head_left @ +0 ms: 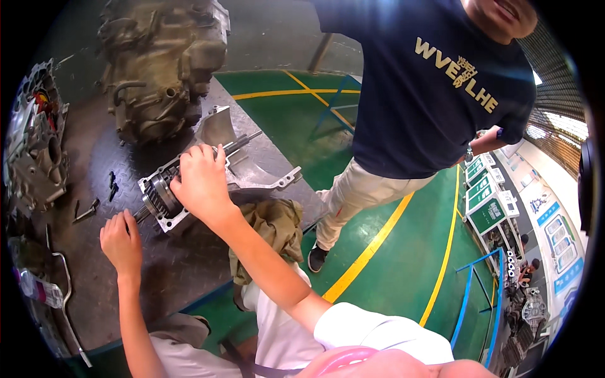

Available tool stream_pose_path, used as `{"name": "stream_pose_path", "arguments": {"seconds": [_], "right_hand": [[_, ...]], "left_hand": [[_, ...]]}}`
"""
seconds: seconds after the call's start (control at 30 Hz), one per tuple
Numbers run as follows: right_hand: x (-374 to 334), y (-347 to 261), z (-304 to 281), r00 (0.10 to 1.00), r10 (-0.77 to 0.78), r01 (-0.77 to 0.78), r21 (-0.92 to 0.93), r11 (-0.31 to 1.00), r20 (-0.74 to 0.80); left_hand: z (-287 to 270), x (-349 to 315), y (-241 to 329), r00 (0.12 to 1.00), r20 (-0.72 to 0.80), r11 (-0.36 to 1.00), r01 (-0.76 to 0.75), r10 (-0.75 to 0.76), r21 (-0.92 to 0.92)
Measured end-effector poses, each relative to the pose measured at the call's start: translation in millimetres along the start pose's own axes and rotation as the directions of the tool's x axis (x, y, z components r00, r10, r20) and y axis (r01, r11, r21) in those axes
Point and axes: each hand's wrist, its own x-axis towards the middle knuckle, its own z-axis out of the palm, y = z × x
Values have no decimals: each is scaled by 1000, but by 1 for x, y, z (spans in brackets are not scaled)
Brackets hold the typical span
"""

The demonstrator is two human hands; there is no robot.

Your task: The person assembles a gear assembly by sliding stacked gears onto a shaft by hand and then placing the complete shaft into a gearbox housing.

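Observation:
A metal gear shaft (161, 196) with rings and gears lies in an open aluminium gearbox housing (268, 181) on the bench. My right hand (205, 184) is over its middle, fingers curled down around it; the fingertips are partly hidden. At the shaft's near-left end, my left hand (120, 242) has its fingers bent, thumb and forefinger at the shaft tip. Its grip is partly covered by the hand itself. A thin rod (242, 143) sticks out beyond my right hand toward the far right.
A large dirty gearbox (161, 69) stands at the back of the metal bench (101, 277). Another casing (41, 151), bolts (86, 211) and a bent metal pipe (66, 290) lie left. A brown cloth (271, 230) hangs at the bench edge. A person in a dark shirt (428, 88) stands opposite.

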Motion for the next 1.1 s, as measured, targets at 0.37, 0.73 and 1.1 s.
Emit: {"name": "stream_pose_path", "arguments": {"seconds": [0.37, 0.73, 1.1], "right_hand": [[6, -1, -9, 951, -120, 141, 54, 989, -285], [23, 60, -21, 988, 88, -36, 360, 932, -129], [37, 131, -1, 837, 534, -189, 852, 489, -121]], "left_hand": [[-4, -4, -6, 1000, 2, 1000, 5, -5, 28], [-19, -1, 0, 991, -130, 999, -41, 41, -1], [-19, -9, -51, 801, 156, 644, 565, -578, -516]]}}
